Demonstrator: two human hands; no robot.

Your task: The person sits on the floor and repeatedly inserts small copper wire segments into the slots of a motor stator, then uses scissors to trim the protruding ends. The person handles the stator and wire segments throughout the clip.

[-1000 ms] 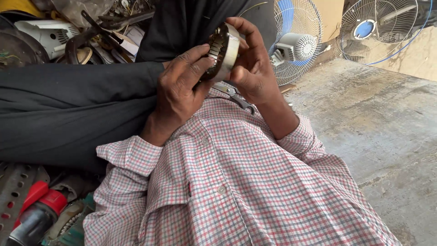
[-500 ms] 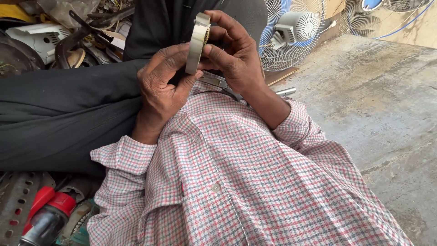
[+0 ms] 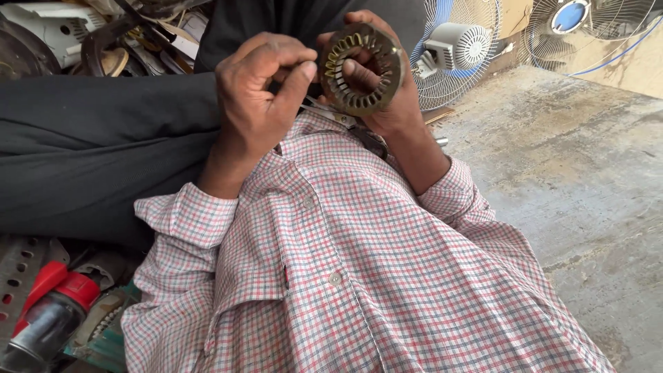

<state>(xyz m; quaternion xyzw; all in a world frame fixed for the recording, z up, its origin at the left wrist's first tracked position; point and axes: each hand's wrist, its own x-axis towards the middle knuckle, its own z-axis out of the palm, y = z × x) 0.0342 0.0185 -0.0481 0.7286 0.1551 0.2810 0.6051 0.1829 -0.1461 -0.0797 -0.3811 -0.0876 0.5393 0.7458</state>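
My right hand [image 3: 390, 103] grips a round slotted metal motor core [image 3: 360, 69], a ring with several teeth around its central hole, turned flat towards me. One right finger pokes through the hole. My left hand [image 3: 259, 97] is just left of the ring, thumb and forefinger pinched together near its rim; whether they hold anything small is too fine to tell. Both arms wear a red-and-white checked shirt [image 3: 345, 276], held over my dark trousers [image 3: 90, 145].
Two small fans with wire guards [image 3: 456, 52] [image 3: 580, 27] stand at the back right on a rough concrete floor [image 3: 587, 173]. Scrap parts and tools [image 3: 103, 41] pile at the back left. A red-capped can [image 3: 52, 314] lies at bottom left.
The ring was edge-on half a second ago; it now faces me flat. My left hand has come off the ring and pinches beside it.
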